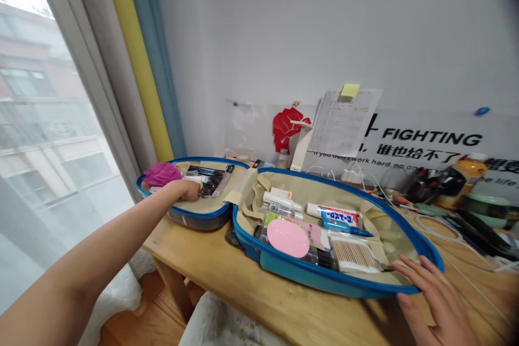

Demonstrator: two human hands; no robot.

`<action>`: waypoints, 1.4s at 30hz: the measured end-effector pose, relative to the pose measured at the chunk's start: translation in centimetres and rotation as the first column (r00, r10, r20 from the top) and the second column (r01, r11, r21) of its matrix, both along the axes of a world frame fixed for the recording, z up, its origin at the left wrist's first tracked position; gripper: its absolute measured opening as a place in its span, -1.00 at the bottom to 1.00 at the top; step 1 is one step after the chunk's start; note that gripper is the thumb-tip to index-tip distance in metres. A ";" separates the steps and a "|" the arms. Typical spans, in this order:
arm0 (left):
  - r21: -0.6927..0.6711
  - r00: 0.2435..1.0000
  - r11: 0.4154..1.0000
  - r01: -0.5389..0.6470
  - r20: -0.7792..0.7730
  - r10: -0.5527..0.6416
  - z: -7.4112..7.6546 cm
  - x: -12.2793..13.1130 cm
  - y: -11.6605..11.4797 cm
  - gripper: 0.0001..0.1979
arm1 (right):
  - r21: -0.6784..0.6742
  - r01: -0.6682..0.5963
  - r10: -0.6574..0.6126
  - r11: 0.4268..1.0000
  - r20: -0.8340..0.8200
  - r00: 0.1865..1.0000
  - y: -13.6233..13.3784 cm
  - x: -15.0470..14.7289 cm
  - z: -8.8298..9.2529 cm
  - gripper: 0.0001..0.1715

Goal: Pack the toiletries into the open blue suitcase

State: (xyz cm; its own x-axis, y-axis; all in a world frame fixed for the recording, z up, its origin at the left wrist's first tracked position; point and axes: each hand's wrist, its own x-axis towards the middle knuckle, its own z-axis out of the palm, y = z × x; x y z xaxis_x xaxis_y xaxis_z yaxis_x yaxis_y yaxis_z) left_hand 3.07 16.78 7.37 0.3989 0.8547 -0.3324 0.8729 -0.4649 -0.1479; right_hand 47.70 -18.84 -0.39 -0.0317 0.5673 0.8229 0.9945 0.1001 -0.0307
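A blue suitcase (336, 280) with a beige lining lies spread open on a wooden table. My left hand (188, 190) reaches into its left half, fingers curled down beside a white tube (197, 179) and a pack of dark slim items (217, 179); what they hold is hidden. A purple bath puff (162, 174) lies behind that wrist. In the right half are a pink oval item (287, 238), a pack of cotton swabs (356, 254), a toothpaste tube (334, 212), a blue tube (344, 227) and white bottles (281, 201). My right hand (440, 303), fingers spread, rests at the right rim.
Behind the suitcase stand a white lamp (300, 147) and a paper sheet (344, 121) against the wall. Cables, an orange bottle (462, 178) and a green bowl (485, 208) crowd the table's right side. A curtained window (60, 92) is at left.
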 end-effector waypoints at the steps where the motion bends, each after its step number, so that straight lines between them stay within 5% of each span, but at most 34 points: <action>1: -0.004 1.000 1.000 0.002 -0.007 -0.002 -0.2 -0.2 0.2 -0.60 | 0.006 0.000 0.000 1.000 0.004 1.000 0.0 0.0 0.0 -0.61; 19: 0.064 0.992 0.990 0.128 0.014 -0.129 -0.5 -1.0 -1.5 -0.58 | 0.012 -0.015 0.016 1.000 -0.007 1.000 0.0 -0.1 0.1 -0.60; 33: -0.004 0.985 0.988 0.157 0.080 -0.156 -1.1 1.5 -2.3 -0.65 | 0.001 0.032 -0.032 0.999 -0.013 0.999 -0.2 -0.4 0.1 -0.62; 37: 0.011 0.979 0.989 0.146 0.140 -0.146 0.0 1.9 -2.7 -0.68 | 0.003 0.033 -0.033 0.999 -0.031 0.999 -0.1 -0.3 0.0 -0.62; 42: 0.042 0.945 0.993 0.106 0.306 -0.114 3.7 4.4 -2.0 -0.60 | 0.005 0.028 -0.028 1.000 -0.015 0.999 -0.2 -0.3 0.0 -0.58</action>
State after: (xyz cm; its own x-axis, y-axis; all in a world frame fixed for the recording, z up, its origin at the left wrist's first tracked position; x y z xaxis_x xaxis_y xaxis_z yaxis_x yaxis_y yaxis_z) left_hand 7.51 14.78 11.12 0.5705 0.8059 -0.1584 0.8213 -0.5604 0.1065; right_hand 47.41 -19.02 -0.39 -0.0032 0.5638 0.8259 0.9964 0.0721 -0.0453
